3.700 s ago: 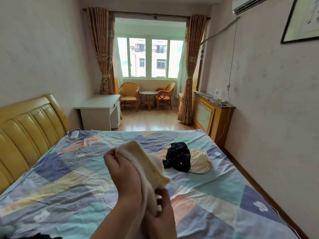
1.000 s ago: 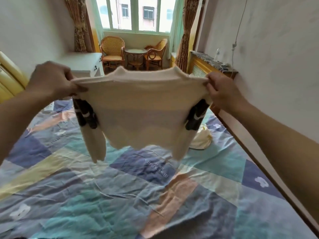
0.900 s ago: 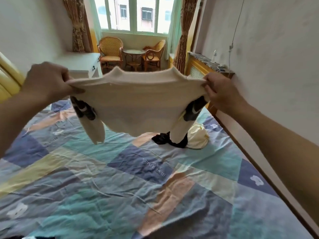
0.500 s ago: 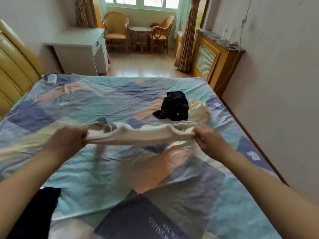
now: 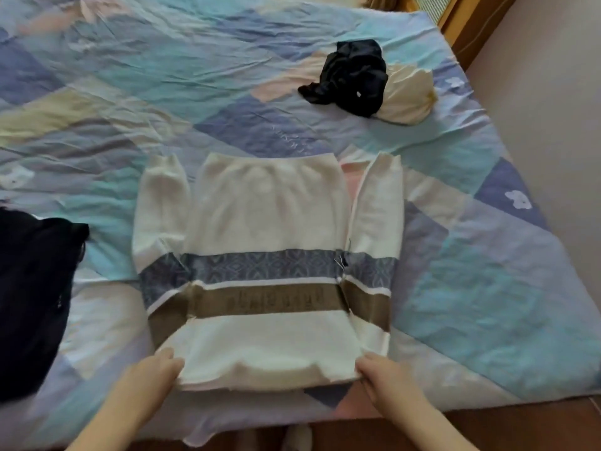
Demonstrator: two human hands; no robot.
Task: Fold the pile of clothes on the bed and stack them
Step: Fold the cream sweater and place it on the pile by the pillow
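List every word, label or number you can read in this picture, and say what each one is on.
None can be read for certain.
Bedsheet: a line of pale lettering on the dark blue patch above the sweater, too blurred to read.
Sweater: marks along its brown band, too blurred to tell whether letters or pattern.
Black garment: a small white spot, perhaps a tag, too small to read.

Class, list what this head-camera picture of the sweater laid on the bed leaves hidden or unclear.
1. Dark garment: cut off by the left edge; its type is unclear.
2. Cream item: partly hidden under the black garment.
3. Brown band on the sweater: markings too blurred to read.
4. Left hand, right hand: fingertips hidden under the sweater's edge.
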